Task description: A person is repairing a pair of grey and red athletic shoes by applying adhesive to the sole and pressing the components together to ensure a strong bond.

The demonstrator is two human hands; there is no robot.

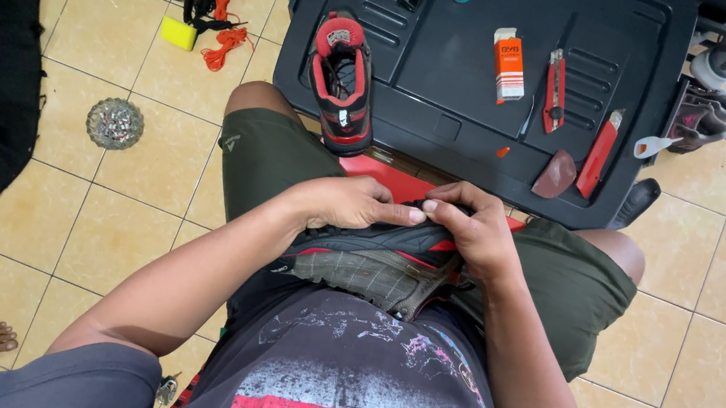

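Hands meet on a black and red shoe (374,259) held sole-up in the lap: left hand (346,203) clamps its edge, right hand (473,229) pinches the rim, bracing it. Beyond them, its mate (343,84) and red cutters (556,91) sit on the black bench (464,55), within reach.

Both hands (410,216) are hemmed in on the lap by the shoe (374,259) they grip. Ahead, the black tray (444,62) has open room mid-surface, between the second shoe (343,84) and the orange box (507,64), cutters (556,91) beyond.
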